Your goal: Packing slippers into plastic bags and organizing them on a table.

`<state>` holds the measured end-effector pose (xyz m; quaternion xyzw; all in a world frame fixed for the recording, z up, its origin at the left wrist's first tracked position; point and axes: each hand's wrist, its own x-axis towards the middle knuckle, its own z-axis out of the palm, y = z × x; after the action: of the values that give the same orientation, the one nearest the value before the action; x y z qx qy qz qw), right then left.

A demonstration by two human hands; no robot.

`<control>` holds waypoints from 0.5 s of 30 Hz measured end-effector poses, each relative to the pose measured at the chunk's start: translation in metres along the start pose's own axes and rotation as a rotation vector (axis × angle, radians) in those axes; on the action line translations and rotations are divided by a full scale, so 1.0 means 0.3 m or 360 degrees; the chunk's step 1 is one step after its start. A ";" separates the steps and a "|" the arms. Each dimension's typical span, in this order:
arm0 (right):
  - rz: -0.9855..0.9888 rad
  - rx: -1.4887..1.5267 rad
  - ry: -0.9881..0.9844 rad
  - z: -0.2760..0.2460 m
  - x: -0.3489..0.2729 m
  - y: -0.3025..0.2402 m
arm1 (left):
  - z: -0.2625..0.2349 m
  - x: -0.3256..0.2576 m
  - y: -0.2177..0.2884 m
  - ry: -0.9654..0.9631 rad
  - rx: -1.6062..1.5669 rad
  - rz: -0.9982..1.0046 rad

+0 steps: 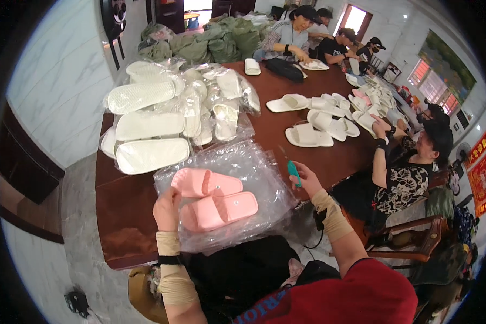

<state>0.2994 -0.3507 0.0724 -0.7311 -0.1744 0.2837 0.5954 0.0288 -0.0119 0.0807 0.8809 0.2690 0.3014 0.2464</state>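
Two pink slippers, the farther slipper point(225, 184) and the nearer slipper point(237, 209), lie side by side on clear plastic bags point(259, 167) before me. My left hand point(167, 209) is closed, its fingertips at the left end of the farther slipper; they seem to grip its edge, though the contact is partly hidden. In my right hand point(309, 181) is a teal-handled cutting tool point(294, 173) with a thin pointed metal blade, held above the table just right of the bags. The blade points away from me and touches neither slipper.
Bagged white slippers point(151, 125) are piled at the table's left. Loose white slippers point(309, 135) lie right of centre, with more beyond. A co-worker point(397, 183) sits at the right edge of the brown table point(124, 227); others work farther off. A wooden chair point(416, 237) stands at right.
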 end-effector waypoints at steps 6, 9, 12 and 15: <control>-0.0653 -0.0867 -0.0463 0.284 0.047 -0.121 | 0.017 0.019 -0.020 0.0180 -0.0122 0.0019; -0.1235 -0.1591 -0.0421 0.408 0.024 -0.244 | 0.013 0.059 0.033 0.0137 -0.0182 -0.0020; -0.1367 -0.1830 -0.0553 0.504 0.040 -0.286 | 0.001 0.075 0.034 0.0171 -0.0163 0.0058; -0.1369 -0.1964 -0.0649 0.589 0.026 -0.274 | -0.008 0.056 0.032 0.0138 -0.0120 -0.0001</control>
<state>0.2023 -0.1909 0.1274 -0.7317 -0.6750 0.0082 0.0946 0.0417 -0.0077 0.0947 0.8570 0.2682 0.3492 0.2677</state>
